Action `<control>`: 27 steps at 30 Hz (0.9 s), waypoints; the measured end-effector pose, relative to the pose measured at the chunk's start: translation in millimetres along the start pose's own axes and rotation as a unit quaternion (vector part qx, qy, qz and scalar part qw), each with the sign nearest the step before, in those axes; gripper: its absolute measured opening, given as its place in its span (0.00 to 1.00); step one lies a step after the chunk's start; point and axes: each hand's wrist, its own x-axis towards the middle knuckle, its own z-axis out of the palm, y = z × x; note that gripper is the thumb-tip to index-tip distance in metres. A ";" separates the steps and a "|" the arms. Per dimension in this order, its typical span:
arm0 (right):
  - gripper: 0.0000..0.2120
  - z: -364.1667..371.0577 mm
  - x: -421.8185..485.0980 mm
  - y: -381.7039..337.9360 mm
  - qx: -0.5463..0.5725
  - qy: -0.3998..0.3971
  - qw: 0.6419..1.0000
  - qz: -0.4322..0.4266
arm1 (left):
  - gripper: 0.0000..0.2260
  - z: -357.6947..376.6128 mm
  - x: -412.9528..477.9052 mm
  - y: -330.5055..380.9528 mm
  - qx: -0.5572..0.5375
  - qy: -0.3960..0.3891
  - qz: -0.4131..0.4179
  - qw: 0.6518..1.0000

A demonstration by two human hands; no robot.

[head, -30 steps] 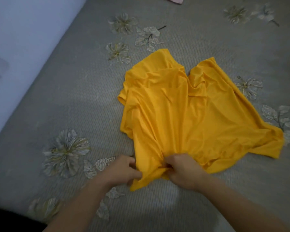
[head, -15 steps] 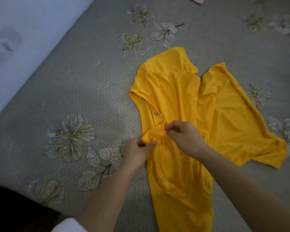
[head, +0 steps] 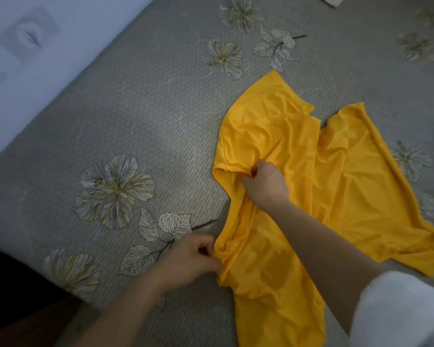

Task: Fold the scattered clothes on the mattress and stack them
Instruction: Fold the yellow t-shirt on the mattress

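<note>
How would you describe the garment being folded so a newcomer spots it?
Start at the grey flower-printed mattress; right of centre lies a rumpled yellow garment. The left hand and right hand both grip its left side. It is the only bright cloth; a pink scrap sits at the top edge.

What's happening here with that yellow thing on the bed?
A person is working on a yellow shirt that lies on a grey flowered mattress. The left hand pinches the shirt's near left edge, and the right hand grips a bunch of fabric farther up. The shirt is rumpled and spread out, not yet folded. A corner of pink cloth shows at the far edge.
</note>
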 end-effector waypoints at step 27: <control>0.05 -371.3 -268.7 60.3 0.419 0.273 0.866 -0.018 | 0.14 70.4 -209.2 366.0 0.444 0.009 0.314 0.839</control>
